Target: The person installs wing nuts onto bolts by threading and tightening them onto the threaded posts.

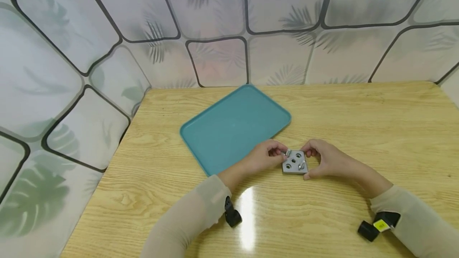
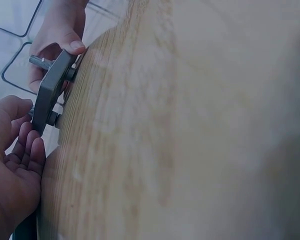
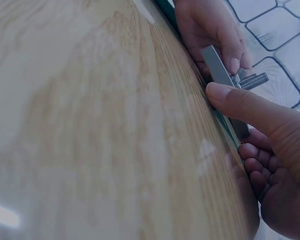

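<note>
A grey metal plate (image 1: 295,169) with several round holes is held just above the table by both hands. Two threaded bolts pass through it; one bolt (image 3: 255,81) stands up from its top face, and bolt heads (image 2: 53,118) show underneath. My left hand (image 1: 263,156) pinches a small winged piece, apparently a wing nut (image 3: 239,76), at the plate's far left corner; the fingers partly hide it. With thumb and fingers, my right hand (image 1: 331,160) grips the plate's right edge.
A teal tray (image 1: 233,126) lies on the wooden table (image 1: 358,118), behind and left of the hands. A patterned curtain-like backdrop (image 1: 218,63) rises beyond the table's back and left edges. Black wrist cameras (image 1: 233,215) are strapped on both forearms.
</note>
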Motion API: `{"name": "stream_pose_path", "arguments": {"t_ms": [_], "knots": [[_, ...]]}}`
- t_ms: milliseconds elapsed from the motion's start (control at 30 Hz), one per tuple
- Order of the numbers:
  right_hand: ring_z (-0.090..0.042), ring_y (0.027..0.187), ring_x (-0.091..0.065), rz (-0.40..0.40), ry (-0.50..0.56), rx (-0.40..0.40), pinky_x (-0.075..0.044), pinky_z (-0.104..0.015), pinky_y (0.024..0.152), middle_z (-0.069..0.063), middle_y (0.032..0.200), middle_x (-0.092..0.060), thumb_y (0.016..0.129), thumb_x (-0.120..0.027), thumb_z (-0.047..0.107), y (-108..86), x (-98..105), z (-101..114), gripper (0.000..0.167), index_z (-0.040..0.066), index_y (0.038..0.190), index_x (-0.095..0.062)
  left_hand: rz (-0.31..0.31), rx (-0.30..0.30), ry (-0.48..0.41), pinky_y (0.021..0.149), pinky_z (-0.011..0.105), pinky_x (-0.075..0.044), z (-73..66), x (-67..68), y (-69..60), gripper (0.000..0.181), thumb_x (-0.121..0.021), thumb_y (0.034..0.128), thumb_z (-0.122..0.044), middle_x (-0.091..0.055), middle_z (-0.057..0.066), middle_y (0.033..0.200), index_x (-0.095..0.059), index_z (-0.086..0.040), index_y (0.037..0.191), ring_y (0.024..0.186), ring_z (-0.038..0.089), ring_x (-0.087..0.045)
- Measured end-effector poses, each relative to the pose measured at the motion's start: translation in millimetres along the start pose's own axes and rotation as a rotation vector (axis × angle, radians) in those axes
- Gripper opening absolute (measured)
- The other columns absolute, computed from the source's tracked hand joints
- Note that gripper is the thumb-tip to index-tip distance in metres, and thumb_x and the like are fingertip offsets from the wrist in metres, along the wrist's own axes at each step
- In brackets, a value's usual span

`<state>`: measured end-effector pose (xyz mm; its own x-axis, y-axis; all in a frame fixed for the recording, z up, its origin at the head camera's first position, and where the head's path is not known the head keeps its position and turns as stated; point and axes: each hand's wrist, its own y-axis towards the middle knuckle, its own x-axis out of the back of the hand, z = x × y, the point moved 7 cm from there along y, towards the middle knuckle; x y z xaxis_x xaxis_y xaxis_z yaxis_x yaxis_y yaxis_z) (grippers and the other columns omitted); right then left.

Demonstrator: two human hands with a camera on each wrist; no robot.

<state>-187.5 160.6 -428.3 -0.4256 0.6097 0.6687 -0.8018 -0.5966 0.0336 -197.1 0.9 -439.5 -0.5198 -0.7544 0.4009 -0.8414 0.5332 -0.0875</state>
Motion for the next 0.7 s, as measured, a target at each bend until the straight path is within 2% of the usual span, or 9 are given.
{"name": "stream_pose_path", "arguments": {"t_ms": [400, 567, 700], "knots": [[-0.009, 0.082, -0.044, 0.002, 0.007, 0.007, -0.040, -0.022, 0.069, -0.003, 0.091, -0.052, 0.062, -0.089, 0.026, -0.9, -1.2, -1.6, 0.059, 0.000, 0.105, -0.057, 0.012, -0.004, -0.002, 0.070, 0.016, -0.041, -0.9, -0.6, -0.7, 0.021, -0.063, 0.0889, -0.012, -0.053, -0.002, 0.088, -0.067, -0.004, 0.108, 0.078, 0.005, -0.049], [-0.010, 0.082, -0.044, 0.038, -0.026, -0.004, -0.040, -0.023, 0.070, -0.003, 0.091, -0.051, 0.061, -0.089, 0.033, 0.8, -2.5, -0.9, 0.069, -0.003, 0.109, -0.055, 0.000, 0.029, -0.038, 0.069, 0.017, -0.042, 3.1, 1.1, -0.9, 0.024, -0.068, 0.0866, -0.016, -0.056, -0.001, 0.087, -0.067, -0.005, 0.108, 0.077, 0.007, -0.050], [-0.012, 0.085, -0.046, 0.091, -0.063, -0.020, -0.042, -0.024, 0.072, -0.002, 0.094, -0.052, 0.062, -0.088, 0.038, 0.8, 1.3, 4.1, 0.080, -0.007, 0.117, -0.052, 0.020, 0.070, -0.038, 0.068, 0.017, -0.042, 2.2, 1.7, 0.2, 0.028, -0.069, 0.0870, -0.020, -0.057, -0.002, 0.087, -0.065, -0.007, 0.112, 0.076, 0.007, -0.050]]}}
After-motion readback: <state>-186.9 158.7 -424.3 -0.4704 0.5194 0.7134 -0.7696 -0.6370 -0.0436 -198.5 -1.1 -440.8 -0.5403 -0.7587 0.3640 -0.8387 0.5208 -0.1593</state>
